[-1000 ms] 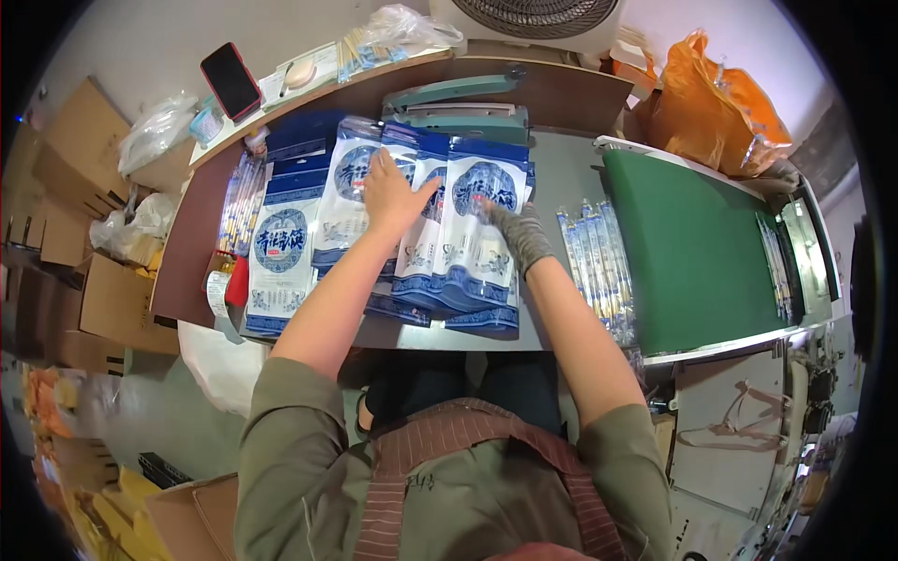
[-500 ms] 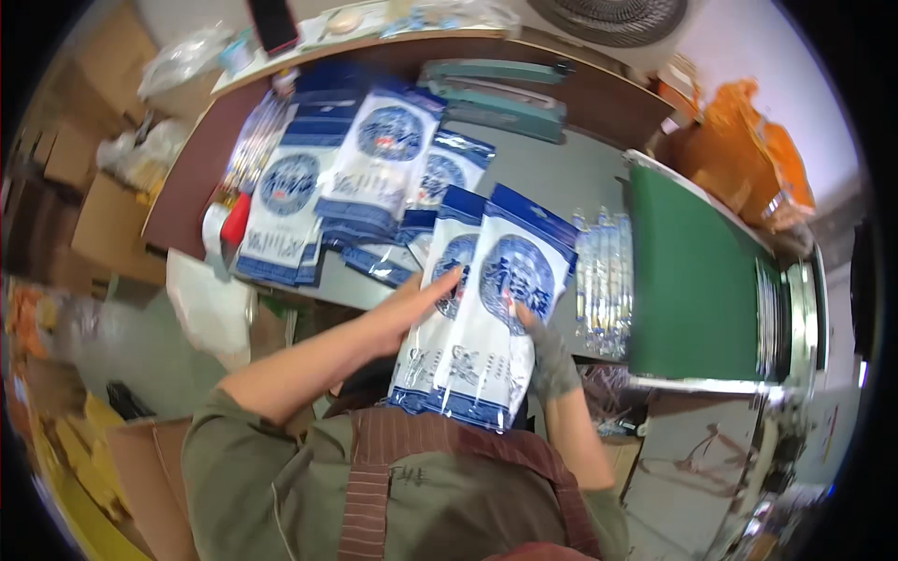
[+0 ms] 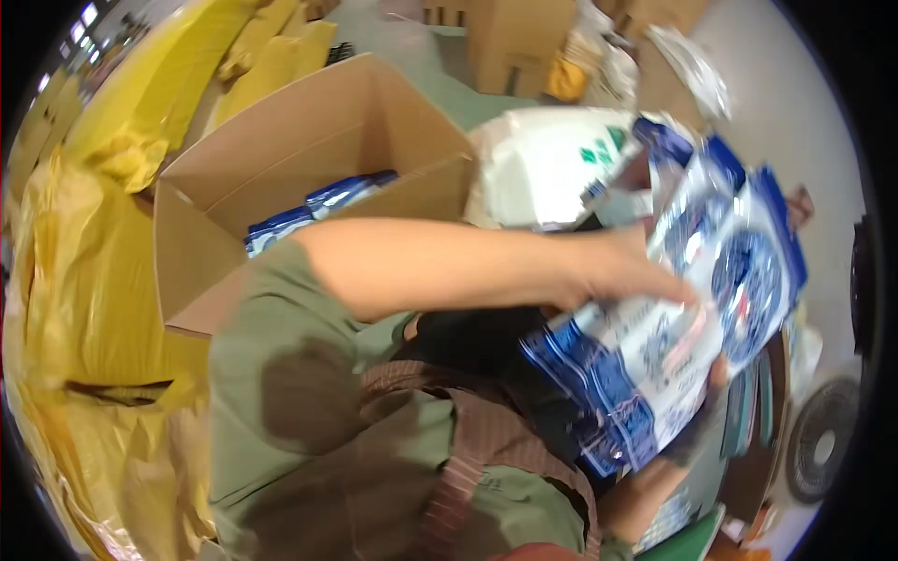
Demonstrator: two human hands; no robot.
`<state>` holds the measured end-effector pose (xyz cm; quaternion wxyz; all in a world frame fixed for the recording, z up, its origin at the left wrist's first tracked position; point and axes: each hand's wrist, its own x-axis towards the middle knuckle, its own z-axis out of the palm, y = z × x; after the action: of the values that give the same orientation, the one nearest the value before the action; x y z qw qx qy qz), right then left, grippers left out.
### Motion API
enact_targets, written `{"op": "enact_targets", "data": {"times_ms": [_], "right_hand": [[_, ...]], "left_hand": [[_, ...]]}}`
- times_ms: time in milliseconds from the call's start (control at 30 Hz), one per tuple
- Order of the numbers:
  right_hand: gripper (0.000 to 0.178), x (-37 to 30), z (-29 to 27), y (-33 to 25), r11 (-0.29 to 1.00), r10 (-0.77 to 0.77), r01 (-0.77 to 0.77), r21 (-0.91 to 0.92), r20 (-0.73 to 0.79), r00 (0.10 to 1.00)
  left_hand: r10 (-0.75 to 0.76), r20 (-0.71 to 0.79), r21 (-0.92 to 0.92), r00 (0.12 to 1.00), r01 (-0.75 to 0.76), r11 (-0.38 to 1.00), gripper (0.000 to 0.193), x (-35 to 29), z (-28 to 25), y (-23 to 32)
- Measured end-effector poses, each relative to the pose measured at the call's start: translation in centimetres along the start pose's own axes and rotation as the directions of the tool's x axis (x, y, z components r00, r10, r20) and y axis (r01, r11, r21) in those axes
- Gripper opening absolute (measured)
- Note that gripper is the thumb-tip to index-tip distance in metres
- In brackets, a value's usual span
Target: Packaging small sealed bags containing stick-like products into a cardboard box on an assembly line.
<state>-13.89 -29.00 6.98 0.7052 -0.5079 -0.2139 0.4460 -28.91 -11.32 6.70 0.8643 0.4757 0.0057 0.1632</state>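
Observation:
Several flat blue-and-white plastic packets (image 3: 748, 290) are bunched together at the right, tilted, their printed faces showing a round blue emblem. My left hand (image 3: 636, 276) reaches across from the left and grips them from above, fingers over the nearer packet. My right hand (image 3: 702, 425), in a grey glove, holds the lower right edge of the bunch, and its fingers are partly hidden behind. A cardboard box (image 3: 271, 140) stands open to the left beyond my left forearm, with a few similar packets (image 3: 351, 192) inside.
Yellow wrapped bundles (image 3: 94, 271) are piled on the left. A white sack (image 3: 547, 159) lies between the box and the held packets. Cardboard cartons (image 3: 519, 47) stand at the back. A fan (image 3: 823, 449) and a green board (image 3: 692, 533) are at the right.
The view has turned left from the worktable to the cardboard box. Both hands have kept hold of packets, now bunched at the right, with my left arm reaching across.

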Motion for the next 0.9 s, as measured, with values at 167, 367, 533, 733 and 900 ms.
{"op": "enact_targets", "data": {"times_ms": [167,367,533,733,900], "right_hand": [[0.061,13.6,22.4,2.5,0.958,0.184,-0.004,-0.288,0.601,0.778],[0.058,19.7,41.1,16.8,0.64,0.669,0.268,-0.72,0.694,0.266],[0.062,24.7,41.1,27.9,0.58,0.815,0.085,-0.81,0.579,-0.037],[0.079,25.0,44.8,23.4,-0.267,0.785,0.775,-0.572,0.338,0.52],[0.05,20.5,34.4,13.1,0.397,0.197,0.687,-0.609,0.788,0.584]], "left_hand": [[0.283,-0.451,0.308,0.846,-0.15,0.939,0.057,-14.9,-9.1,14.5],[0.255,-0.833,0.146,0.491,-0.251,0.957,0.049,-31.3,-20.9,10.9],[-0.122,-0.906,-0.24,0.405,-0.256,0.936,0.049,-32.7,-25.7,3.4],[-0.151,-0.975,-0.215,-0.164,0.51,0.833,0.082,-26.8,-39.7,-8.8],[-0.041,-0.977,-0.179,-0.211,0.688,0.703,0.131,-28.1,-49.1,-16.9]]}}
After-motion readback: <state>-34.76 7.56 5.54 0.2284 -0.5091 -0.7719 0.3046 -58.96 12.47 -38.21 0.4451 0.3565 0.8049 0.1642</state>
